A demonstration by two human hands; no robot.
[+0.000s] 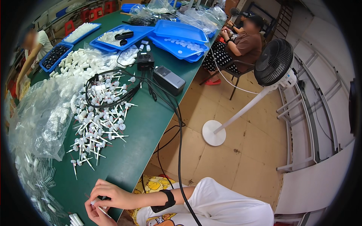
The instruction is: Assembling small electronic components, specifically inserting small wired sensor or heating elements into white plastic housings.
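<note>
At the lower left, both my hands meet over the green table's edge. My right hand [115, 194] has its fingers closed on a small part with a thin white stem [104, 211] and a pale round cap [93, 202]. Just below, my left hand [98, 216] pinches the same part near the cap. A thin reddish strand shows beside the fingers. Beyond them lies a heap of similar white-stemmed parts with pale discs [100, 116]. Several white tubes [75, 220] lie left of my hands, near many clear tubes [39, 180].
Black cables [178, 124] run from a grey power bank [169, 80] across the table edge toward me. Plastic bags [41, 116], white cylinders [77, 62] and blue trays [181, 28] cover the far table [141, 132]. A fan [214, 132] stands right; co-workers sit beyond.
</note>
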